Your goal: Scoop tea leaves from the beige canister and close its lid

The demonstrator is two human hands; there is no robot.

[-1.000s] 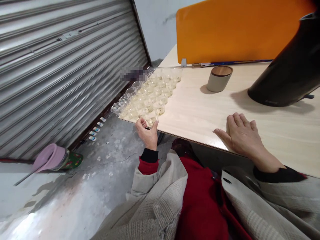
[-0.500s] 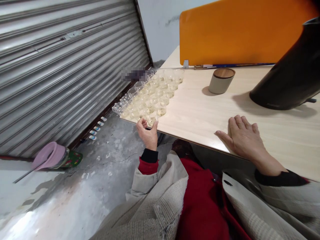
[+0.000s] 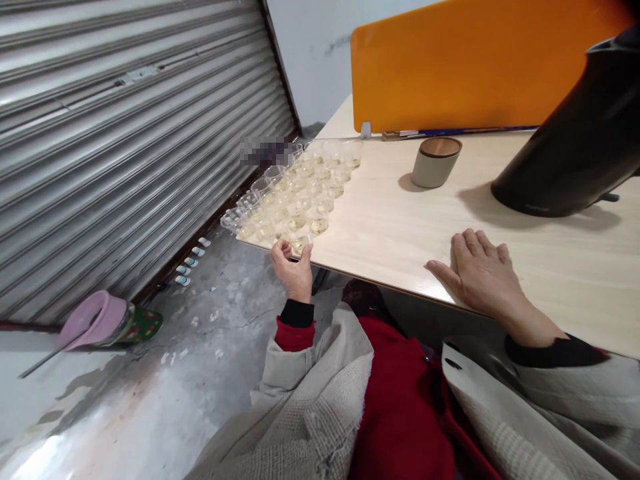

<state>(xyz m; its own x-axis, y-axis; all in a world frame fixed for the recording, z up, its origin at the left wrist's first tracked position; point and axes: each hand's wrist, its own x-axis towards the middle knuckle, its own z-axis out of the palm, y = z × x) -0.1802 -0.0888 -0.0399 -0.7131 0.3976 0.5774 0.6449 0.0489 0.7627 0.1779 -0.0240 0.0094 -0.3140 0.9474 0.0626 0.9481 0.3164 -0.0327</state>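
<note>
Clear plastic cups [image 3: 303,183] stand close together in rows at the left end of the pale wooden table [image 3: 380,227], each with a little pale yellowish liquid and dark bits at the bottom. My left hand [image 3: 294,270] is at the table's front edge, its thumb and curled fingers on either side of the nearest cup [image 3: 300,244]. The fingers partly hide that cup, which stands on the table. My right hand [image 3: 483,273] lies flat on the tabletop with its thumb spread, holding nothing.
A grey canister [image 3: 436,167] with a wooden lid and a tall black kettle-like vessel [image 3: 545,167] stand farther back. An orange divider [image 3: 440,73] rises behind them. Left are a ribbed metal shutter [image 3: 150,133] and a pink bucket [image 3: 97,317] on the concrete floor.
The view has shifted slightly, so the table and objects appear a little farther left. Both hands keep the same pose and place on the table.
</note>
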